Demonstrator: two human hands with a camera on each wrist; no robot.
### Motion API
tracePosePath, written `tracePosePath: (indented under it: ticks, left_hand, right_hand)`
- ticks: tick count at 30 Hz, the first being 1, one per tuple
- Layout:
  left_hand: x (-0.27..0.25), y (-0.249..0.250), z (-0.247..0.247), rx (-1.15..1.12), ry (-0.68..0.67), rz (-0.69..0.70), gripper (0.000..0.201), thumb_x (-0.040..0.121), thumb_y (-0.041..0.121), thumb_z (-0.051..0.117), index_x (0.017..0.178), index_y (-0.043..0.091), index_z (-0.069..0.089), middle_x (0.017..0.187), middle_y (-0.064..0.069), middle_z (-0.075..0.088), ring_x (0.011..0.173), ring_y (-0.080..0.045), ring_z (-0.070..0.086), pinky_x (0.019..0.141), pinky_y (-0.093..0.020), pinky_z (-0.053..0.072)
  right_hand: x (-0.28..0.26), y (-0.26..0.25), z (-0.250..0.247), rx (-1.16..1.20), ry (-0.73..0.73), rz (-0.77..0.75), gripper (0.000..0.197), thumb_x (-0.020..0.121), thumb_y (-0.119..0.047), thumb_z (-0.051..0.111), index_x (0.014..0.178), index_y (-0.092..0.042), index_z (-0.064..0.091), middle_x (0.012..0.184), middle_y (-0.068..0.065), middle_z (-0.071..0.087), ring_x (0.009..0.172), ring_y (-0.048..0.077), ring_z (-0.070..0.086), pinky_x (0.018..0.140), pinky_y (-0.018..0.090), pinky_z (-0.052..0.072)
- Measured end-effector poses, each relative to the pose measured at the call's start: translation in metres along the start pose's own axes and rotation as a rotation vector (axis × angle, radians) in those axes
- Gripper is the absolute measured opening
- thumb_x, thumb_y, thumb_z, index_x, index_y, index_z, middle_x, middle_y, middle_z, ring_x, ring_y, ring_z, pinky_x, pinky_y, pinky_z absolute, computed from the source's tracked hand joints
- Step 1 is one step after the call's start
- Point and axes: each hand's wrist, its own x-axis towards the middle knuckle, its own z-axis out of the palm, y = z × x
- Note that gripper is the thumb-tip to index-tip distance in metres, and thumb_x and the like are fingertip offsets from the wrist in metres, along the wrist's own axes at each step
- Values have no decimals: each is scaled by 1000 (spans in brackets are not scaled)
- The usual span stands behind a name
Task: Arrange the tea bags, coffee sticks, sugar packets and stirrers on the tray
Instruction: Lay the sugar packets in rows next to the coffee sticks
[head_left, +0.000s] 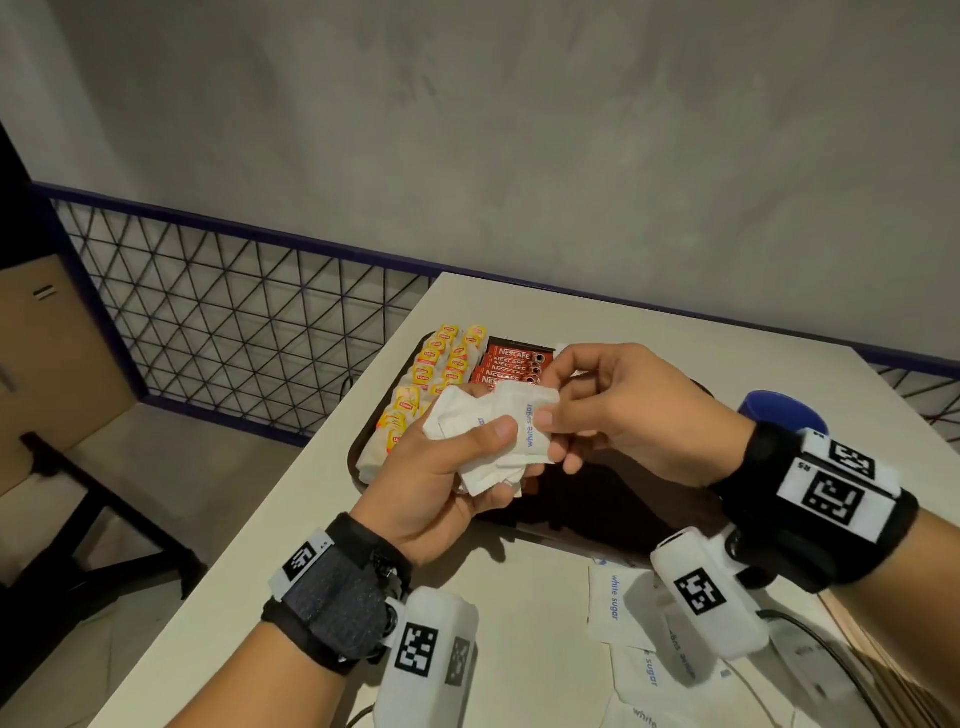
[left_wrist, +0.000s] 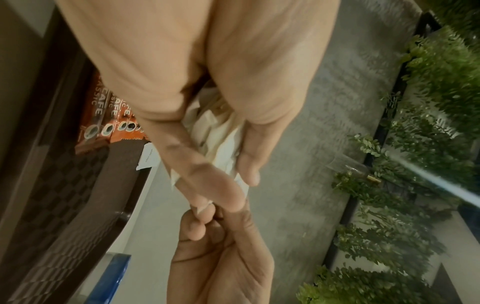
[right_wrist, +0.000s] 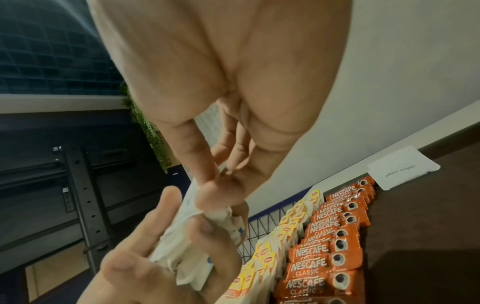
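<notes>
My left hand grips a bunch of white sugar packets above the dark brown tray. My right hand pinches the top packet of that bunch between thumb and forefinger. The tray holds yellow tea bags in rows at its left and red coffee sticks beside them. The right wrist view shows the tea bags, the coffee sticks and one sugar packet lying at the tray's far end. In the left wrist view the packets sit between my fingers.
Several loose sugar packets lie on the white table near its front edge. A blue round object stands at the right behind my right wrist. A wire-mesh railing runs past the table's left edge.
</notes>
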Motion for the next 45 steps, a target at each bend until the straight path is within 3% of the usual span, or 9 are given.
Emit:
tracePosePath:
  ticks: [2,7,13,16,18,24,30,36,45]
  left_hand:
    - [0,0,-1,-9,9,13,38,75,5,73,108,22,66,106,-13,72,80,-25,71,47,-23,51]
    - [0,-7,1,59,6,39,52,69,-5,75,108,22,52,111,-11,73,86,-21,70,54,-24,54]
    - [4,-6,-2,51,101,105,48,67,-5,76,100,28,66,110,-11,74,85,-24,73,47,-20,50]
    - [3,-5,-2,97,106,116,54,69,-3,77,113,21,58,114,-17,71,82,-24,71,48,-20,51]
    - [3,-6,-2,100,114,124,56,69,-4,78,115,18,54,113,-19,71,80,-26,71,47,-20,51]
    - [5,-2,-2,21,208,84,68,74,7,81,135,6,53,100,-14,70,78,-24,72,48,-22,53]
    - [3,1,-1,30,177,29,46,70,7,81,109,18,59,97,-14,70,83,-30,72,50,-24,54]
    - [4,0,-2,38,173,33,47,69,6,81,109,19,59,97,-15,71,86,-32,70,51,-25,55]
    - [5,2,-5,10,174,24,51,69,9,80,114,17,60,98,-15,71,86,-31,72,52,-25,55]
  right_hand:
    - [-2,-1,-1,79,-1,16,29,89,16,66,113,3,56,91,39,65,60,34,67,56,38,62]
    - [-4,4,0,159,-56,81,37,91,23,52,121,2,58,113,36,68,70,38,69,59,39,64]
    - [-4,13,-2,-57,-201,138,31,91,7,69,120,-5,65,106,23,75,74,33,72,69,41,64]
    - [-1,14,-5,-178,-104,70,22,90,-13,77,112,-10,71,105,16,77,86,36,74,77,47,62]
    - [2,13,-10,-247,-50,29,15,90,-22,78,101,-12,77,100,18,76,78,29,71,72,40,61]
    - [36,15,-49,-382,167,9,5,87,-23,82,88,-18,82,85,13,77,62,20,59,63,33,51]
    - [94,55,-98,-408,315,139,12,78,-13,90,84,-8,82,84,7,80,66,19,68,76,34,62]
    - [128,73,-104,-339,263,189,16,76,-9,90,87,-3,81,85,12,80,74,28,73,88,41,63]
    - [161,81,-99,-602,343,306,25,77,-21,91,88,-4,77,71,8,78,64,20,75,68,28,60]
